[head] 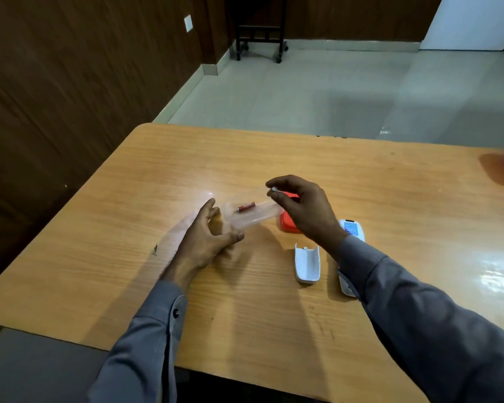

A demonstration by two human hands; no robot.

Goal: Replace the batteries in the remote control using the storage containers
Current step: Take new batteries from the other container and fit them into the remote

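No legible text, remote label (350, 227) blurred

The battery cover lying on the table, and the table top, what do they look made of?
Battery cover: likely white moulded plastic, smooth and slightly glossy, with a thin curved shell. Table: wood-grain surface, probably glossy laminate or varnished wood; it shows bright reflections.

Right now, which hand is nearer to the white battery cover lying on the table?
Right. The right hand is raised beyond the battery cover, its forearm passing just beside it. The left hand is farther off to the cover's left, by the clear container.
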